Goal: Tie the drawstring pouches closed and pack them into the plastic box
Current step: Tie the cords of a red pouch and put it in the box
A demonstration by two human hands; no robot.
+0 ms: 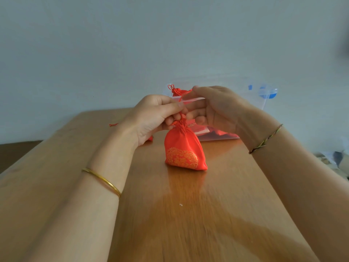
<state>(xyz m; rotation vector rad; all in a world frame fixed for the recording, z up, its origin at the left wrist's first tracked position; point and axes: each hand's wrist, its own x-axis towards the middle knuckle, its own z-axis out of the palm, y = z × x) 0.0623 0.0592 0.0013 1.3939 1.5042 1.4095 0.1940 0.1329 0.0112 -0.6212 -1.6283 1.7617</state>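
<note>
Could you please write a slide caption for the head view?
Left hand and right hand pinch the red drawstring atop a red gold-printed fabric pouch on a wooden table, clear plastic box behind.

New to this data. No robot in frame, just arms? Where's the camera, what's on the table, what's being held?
There is no machine here. These are a person's two bare hands, filmed by one wide-angle camera worn on the head, looking forward and down. That is the only view.

The left hand and right hand both pinch the red drawstring above the gathered neck of a red pouch with a gold print. The pouch stands upright on the wooden table.

Behind it sits a clear plastic box with a second pouch already inside. A loose scrap of red thread lies at the table's far left.
</note>
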